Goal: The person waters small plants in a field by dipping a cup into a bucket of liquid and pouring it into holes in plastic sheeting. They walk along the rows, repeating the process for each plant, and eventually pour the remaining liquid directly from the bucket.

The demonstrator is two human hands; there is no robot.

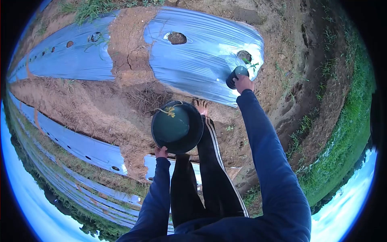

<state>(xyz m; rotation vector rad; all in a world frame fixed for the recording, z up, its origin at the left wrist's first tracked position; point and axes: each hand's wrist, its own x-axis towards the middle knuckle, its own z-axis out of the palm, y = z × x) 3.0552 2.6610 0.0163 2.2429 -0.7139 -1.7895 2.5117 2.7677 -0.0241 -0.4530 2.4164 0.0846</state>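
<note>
My left hand (161,152) grips the near rim of a round dark bucket (196,128), which has a yellowish cord at its far edge and a lighter greenish round area inside. With my arm stretched forward, my right hand (244,84) is wrapped around a dark ribbed cup (231,79). The cup is tilted over the silvery plastic mulch (197,60), close to a round planting hole (244,56). A small green seedling (252,65) shows at the hole's near edge, just beyond the cup. The bucket hangs in front of my legs.
Another planting hole (177,38) lies farther left in the same sheet. A strip of bare soil (131,48) divides it from a second mulch sheet (76,60). My bare foot (200,106) stands by the bed's edge. Grass (342,133) borders the right side.
</note>
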